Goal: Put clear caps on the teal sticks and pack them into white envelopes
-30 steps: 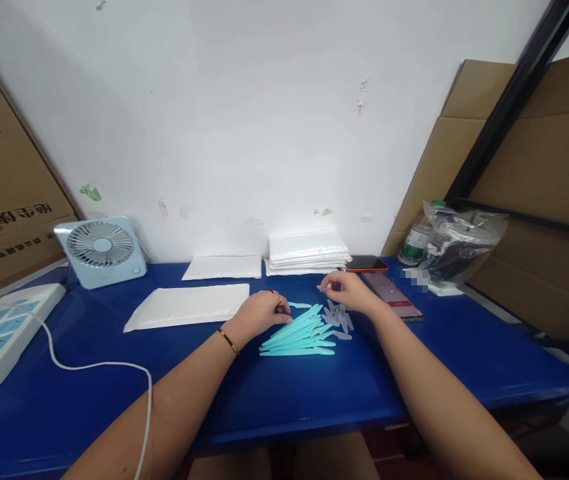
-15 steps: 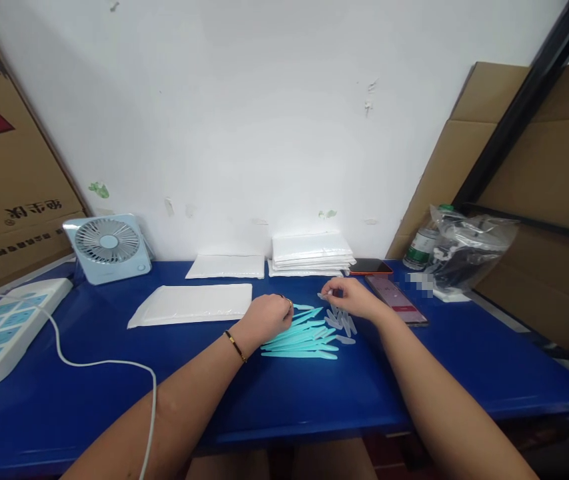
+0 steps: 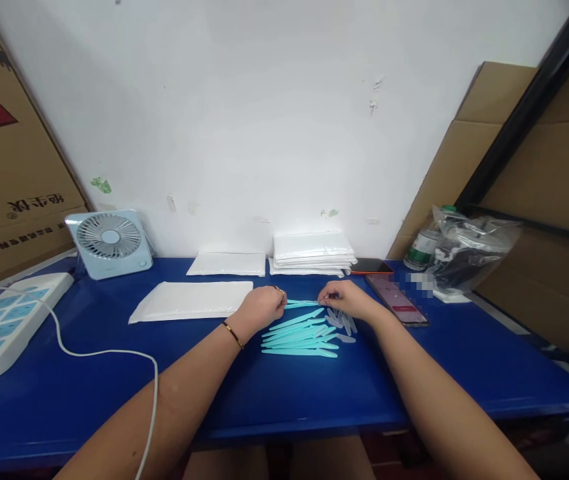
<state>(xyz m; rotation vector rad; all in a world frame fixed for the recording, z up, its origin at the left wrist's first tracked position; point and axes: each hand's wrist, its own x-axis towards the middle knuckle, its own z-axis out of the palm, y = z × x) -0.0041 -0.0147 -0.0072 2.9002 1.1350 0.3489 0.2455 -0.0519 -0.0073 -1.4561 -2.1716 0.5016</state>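
Observation:
My left hand is closed on the left end of a turquoise eyebrow razor. At the razor's other end my right hand pinches a small clear plastic cap, mostly hidden by the fingers. Just below both hands several more turquoise razors lie side by side, their heads to the right. Loose translucent caps form a small pile beneath my right hand, beside the razor heads.
White padded envelopes lie left and at the back, with a stack beside them. Phones, a bottle and a plastic bag stand right. A fan, power strip and cable occupy the left.
My left hand has moved slightly up and away from the razor pile with a razor. My right hand has brought the cap left and down to the razor's end.

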